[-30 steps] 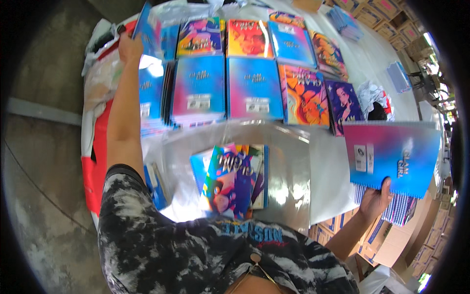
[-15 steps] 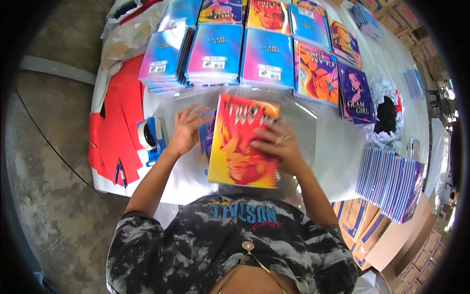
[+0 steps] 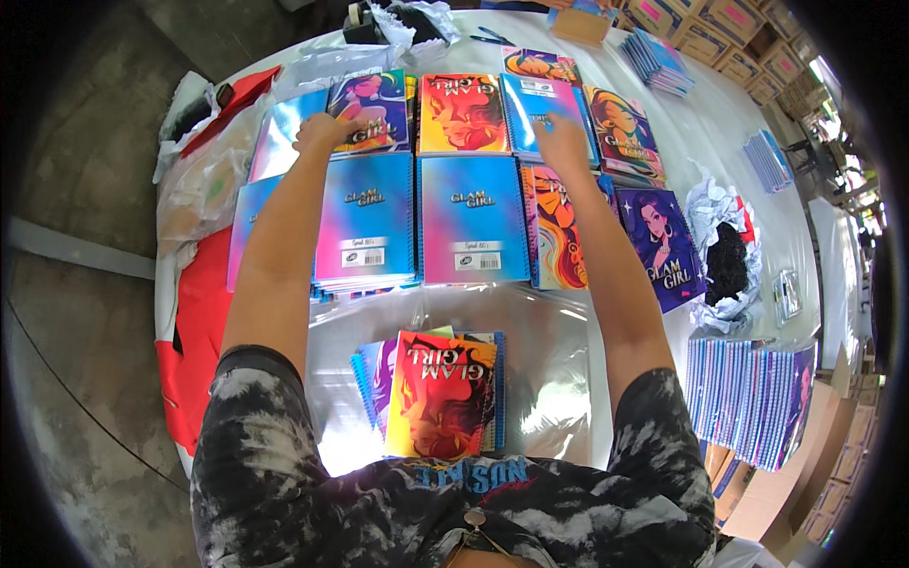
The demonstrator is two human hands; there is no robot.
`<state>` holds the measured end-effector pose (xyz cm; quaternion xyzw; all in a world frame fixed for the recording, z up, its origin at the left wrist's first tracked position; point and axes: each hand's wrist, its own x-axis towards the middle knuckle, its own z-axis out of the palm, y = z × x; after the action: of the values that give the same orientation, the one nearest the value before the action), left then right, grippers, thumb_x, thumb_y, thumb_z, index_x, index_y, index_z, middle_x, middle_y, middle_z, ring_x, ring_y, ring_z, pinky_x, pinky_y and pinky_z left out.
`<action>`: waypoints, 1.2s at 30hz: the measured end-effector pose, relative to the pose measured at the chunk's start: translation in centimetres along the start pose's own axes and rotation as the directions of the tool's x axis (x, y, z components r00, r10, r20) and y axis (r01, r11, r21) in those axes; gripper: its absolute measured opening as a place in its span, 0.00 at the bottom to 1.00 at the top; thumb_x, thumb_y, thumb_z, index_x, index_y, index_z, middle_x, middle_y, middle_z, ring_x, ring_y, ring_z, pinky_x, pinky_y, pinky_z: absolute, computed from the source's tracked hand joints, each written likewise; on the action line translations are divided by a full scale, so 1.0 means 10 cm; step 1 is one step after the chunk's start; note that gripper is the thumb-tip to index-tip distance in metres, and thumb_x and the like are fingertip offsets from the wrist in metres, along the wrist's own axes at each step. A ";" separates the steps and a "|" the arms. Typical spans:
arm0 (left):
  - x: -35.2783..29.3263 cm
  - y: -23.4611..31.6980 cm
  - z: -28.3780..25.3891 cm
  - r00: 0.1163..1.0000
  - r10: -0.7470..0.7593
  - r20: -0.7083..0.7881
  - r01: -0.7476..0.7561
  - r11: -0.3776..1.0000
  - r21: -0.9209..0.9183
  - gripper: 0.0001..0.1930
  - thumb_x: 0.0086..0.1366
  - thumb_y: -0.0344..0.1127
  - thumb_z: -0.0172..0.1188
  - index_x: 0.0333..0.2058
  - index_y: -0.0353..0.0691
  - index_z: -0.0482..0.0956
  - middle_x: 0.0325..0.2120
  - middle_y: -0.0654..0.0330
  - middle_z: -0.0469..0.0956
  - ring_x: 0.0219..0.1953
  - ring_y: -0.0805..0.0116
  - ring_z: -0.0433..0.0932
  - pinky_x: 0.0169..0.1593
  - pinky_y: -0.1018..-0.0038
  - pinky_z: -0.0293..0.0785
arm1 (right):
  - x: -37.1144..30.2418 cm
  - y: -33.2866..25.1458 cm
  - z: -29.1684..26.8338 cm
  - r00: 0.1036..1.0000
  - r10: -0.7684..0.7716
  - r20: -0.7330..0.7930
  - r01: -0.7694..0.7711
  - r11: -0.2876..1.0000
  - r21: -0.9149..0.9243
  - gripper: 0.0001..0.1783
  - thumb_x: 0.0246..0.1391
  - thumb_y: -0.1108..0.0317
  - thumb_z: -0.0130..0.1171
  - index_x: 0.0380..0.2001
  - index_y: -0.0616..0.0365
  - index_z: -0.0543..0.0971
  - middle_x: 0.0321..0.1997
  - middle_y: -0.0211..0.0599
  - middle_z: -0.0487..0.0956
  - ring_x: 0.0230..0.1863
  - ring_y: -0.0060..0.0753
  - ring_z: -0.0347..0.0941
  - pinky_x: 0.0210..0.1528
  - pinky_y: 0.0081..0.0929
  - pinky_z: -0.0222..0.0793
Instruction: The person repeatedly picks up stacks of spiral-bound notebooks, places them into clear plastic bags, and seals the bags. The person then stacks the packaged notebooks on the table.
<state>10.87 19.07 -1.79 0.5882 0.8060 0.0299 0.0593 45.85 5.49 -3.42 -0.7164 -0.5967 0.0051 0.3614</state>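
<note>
Both my arms reach over the table to the back row of spiral notebooks. My left hand (image 3: 325, 134) grips the left edge of a purple-covered notebook (image 3: 377, 109), thumb over its cover. Blurred by motion, my right hand (image 3: 562, 144) is at a blue notebook (image 3: 524, 102); its fingers do not show clearly. Between the two stands a stack topped by a red-orange notebook (image 3: 464, 109). Close to my body, a red and yellow notebook (image 3: 440, 398) lies on a small, uneven pile with a purple notebook (image 3: 377, 379) sticking out at the left.
Blue notebook stacks (image 3: 369, 213) fill the nearer row. At the right are a long row of notebooks on edge (image 3: 753, 398), crumpled white wrapping (image 3: 705, 284) and cardboard boxes (image 3: 734, 483). Red sheets (image 3: 204, 322) lie at the left; clear plastic film (image 3: 544, 369) covers the table before me.
The red and yellow notebook has left my right hand and lies on the pile near me. Both hands have moved forward to the back row, and the view has shifted.
</note>
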 end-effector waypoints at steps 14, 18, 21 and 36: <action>0.09 -0.06 -0.04 0.990 0.122 0.070 -0.116 0.989 -0.087 0.58 0.38 0.71 0.63 0.57 0.29 0.55 0.56 0.43 0.60 0.58 0.50 0.61 0.57 0.52 0.58 | 0.30 0.17 -0.57 0.991 -0.006 0.133 -0.098 0.641 0.761 0.16 0.47 0.67 0.58 0.40 0.62 0.76 0.38 0.39 0.77 0.37 0.32 0.73 0.38 0.28 0.69; -0.52 0.02 -0.46 0.916 0.142 -0.376 -0.274 0.905 -0.325 0.34 0.53 0.59 0.58 0.46 0.33 0.69 0.41 0.47 0.75 0.43 0.55 0.76 0.48 0.54 0.67 | -0.81 -0.42 -1.34 0.987 0.041 0.154 -0.159 0.197 0.967 0.16 0.55 0.70 0.53 0.45 0.67 0.72 0.43 0.34 0.75 0.41 0.25 0.71 0.46 0.21 0.65; -1.42 -0.28 -0.82 0.716 0.145 -0.683 -0.675 0.395 -0.624 0.21 0.61 0.51 0.54 0.35 0.35 0.74 0.33 0.51 0.78 0.36 0.62 0.76 0.41 0.68 0.70 | -1.51 -0.46 -1.98 0.972 0.169 0.166 -0.206 0.255 0.945 0.18 0.57 0.71 0.49 0.50 0.68 0.68 0.48 0.37 0.72 0.42 0.28 0.71 0.49 0.20 0.64; -4.16 -1.82 0.11 0.990 0.143 0.001 -0.122 0.845 -0.521 0.18 0.57 0.46 0.61 0.33 0.34 0.74 0.33 0.50 0.75 0.35 0.56 0.73 0.41 0.64 0.67 | -3.64 -0.91 -1.11 0.541 0.408 0.735 -0.738 0.649 0.183 0.20 0.43 0.65 0.67 0.36 0.63 0.72 0.25 0.28 0.69 0.29 0.21 0.65 0.34 0.19 0.63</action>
<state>6.32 -26.12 -2.51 0.6050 0.7242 0.2384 0.2295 32.52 -31.22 -5.86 -0.7169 -0.3802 0.5147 0.2768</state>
